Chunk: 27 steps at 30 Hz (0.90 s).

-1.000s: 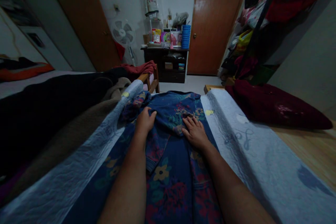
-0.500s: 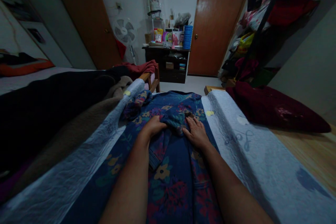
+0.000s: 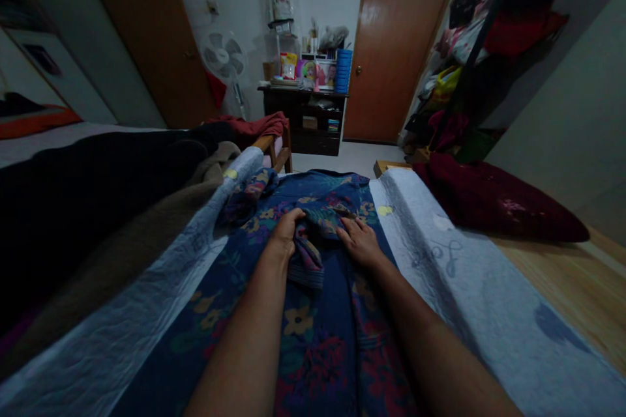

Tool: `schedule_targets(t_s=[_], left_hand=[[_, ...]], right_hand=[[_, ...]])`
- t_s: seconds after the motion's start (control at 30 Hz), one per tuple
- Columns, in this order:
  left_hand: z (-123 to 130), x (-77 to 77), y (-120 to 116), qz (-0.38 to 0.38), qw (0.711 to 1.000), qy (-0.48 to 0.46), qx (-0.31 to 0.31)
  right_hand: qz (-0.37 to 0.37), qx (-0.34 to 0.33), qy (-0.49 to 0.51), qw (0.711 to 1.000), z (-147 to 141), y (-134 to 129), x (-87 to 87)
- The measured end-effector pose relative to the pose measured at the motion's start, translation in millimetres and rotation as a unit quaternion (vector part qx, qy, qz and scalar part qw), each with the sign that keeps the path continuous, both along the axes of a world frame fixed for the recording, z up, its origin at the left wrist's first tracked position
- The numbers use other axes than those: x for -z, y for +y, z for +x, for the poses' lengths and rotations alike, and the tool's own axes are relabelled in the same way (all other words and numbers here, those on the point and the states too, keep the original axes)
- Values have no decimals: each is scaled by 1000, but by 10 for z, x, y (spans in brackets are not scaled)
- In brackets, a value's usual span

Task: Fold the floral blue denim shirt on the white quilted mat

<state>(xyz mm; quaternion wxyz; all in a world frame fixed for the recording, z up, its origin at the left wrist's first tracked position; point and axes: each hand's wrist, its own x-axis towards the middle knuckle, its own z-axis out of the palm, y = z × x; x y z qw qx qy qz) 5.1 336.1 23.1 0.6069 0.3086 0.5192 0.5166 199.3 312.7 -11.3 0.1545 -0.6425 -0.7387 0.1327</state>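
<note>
A long dark-blue garment (image 3: 298,371) with a flower print lies spread out lengthwise before me on a pale quilted cover (image 3: 420,273). My left hand (image 3: 287,233) is closed round one sleeve (image 3: 309,259), and its stitched cuff hangs toward me. My right hand (image 3: 360,241) rests on the garment's upper part, its fingers stretched forward over the raised folds. Another sleeve (image 3: 369,332) runs down the garment's right side. Bunched patterned cloth (image 3: 252,192) sits at the far left.
Dark clothes and a brown blanket (image 3: 147,234) are heaped along the left. On the right a maroon cushion (image 3: 503,199) lies on a wooden surface (image 3: 548,267). Further off stand a fan (image 3: 225,55), a dark cabinet (image 3: 298,120) and a rack of hanging bags (image 3: 469,45).
My left hand has turned and lifted the sleeve; its cuff has swung up and right. My right hand has barely moved on the garment. The view has shifted slightly.
</note>
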Motion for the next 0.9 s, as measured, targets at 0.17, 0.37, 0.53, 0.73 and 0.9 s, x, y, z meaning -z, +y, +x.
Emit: schedule_targets(t_s=[0.17, 0.37, 0.53, 0.73, 0.9], left_hand=[[-32, -28, -61, 11, 996, -71, 59], [33, 22, -40, 43, 995, -86, 18], [112, 46, -5, 47, 993, -105, -26], [229, 40, -6, 82, 989, -79, -95], [161, -27, -35, 86, 995, -54, 2]], right_hand=[[0, 60, 50, 997, 135, 419, -219], [52, 102, 27, 993, 156, 704, -95], [0, 28, -61, 998, 76, 721, 82], [-51, 35, -81, 995, 94, 840, 39], [-27, 39, -75, 996, 149, 1017, 12]])
